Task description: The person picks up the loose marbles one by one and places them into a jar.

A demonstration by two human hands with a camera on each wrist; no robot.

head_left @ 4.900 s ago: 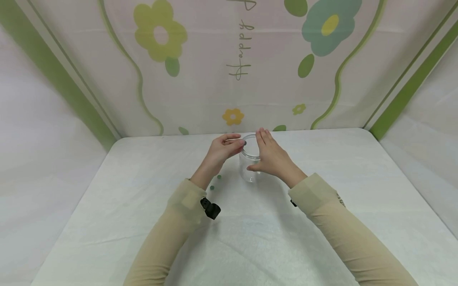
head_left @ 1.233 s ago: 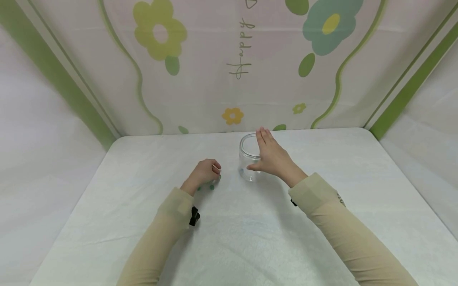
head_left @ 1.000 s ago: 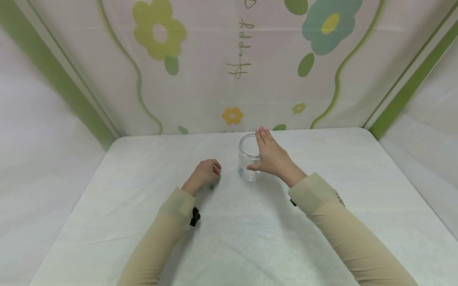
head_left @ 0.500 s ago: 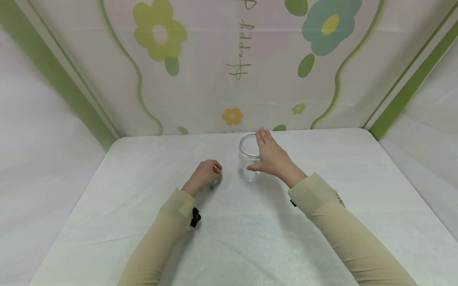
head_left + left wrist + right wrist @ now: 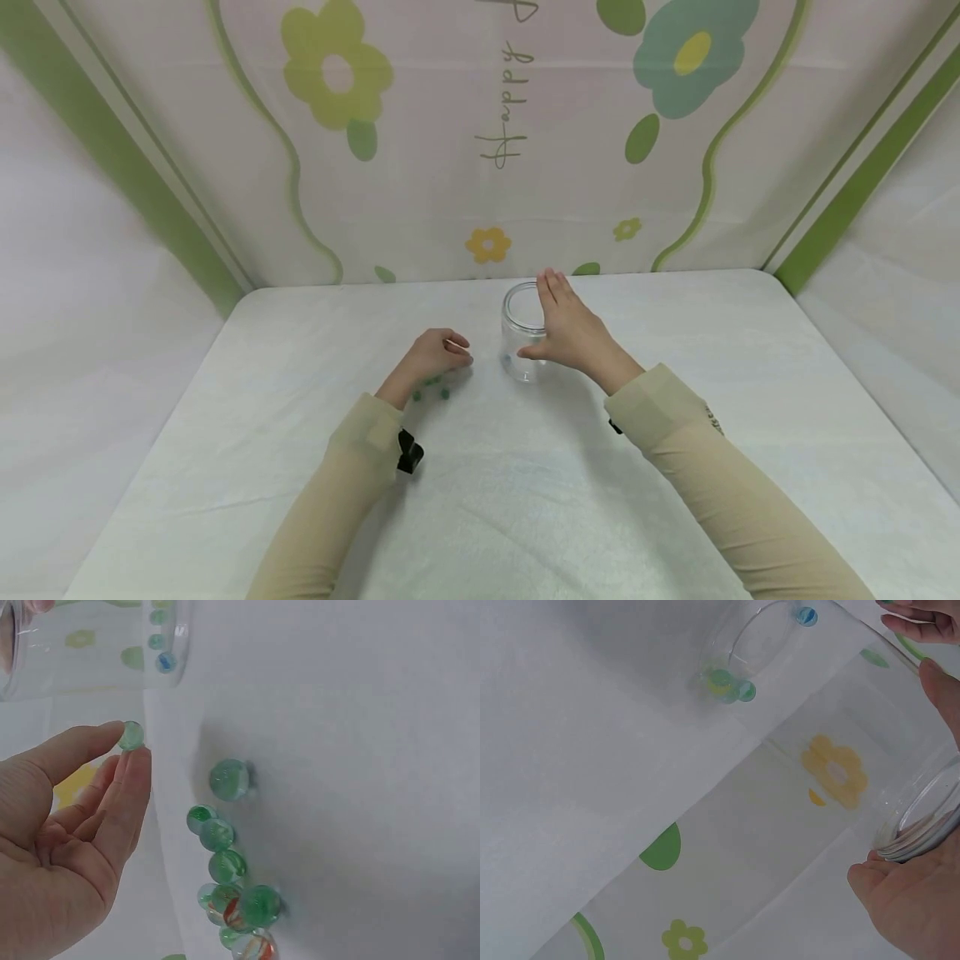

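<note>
In the head view my left hand is just above the white table, left of a clear jar. Its thumb and fingertip pinch a pale green glass marble, plain in the left wrist view. Below that hand a cluster of marbles lies on the cloth, mostly green, some with red-orange swirls. My right hand holds the upright jar near its rim, thumb on the near side and fingers on the far right. A few green marbles and a blue one rest at the jar's bottom.
A white cloth covers the table. Behind the jar stands a flower-print curtain, and pale side panels rise at left and right. Black wrist straps sit at the sleeves.
Earlier, my left hand pinched a dark marble at the jar's rim, then moved down left to the marbles. It has now lifted slightly with a green marble. The right hand has stayed at the jar.
</note>
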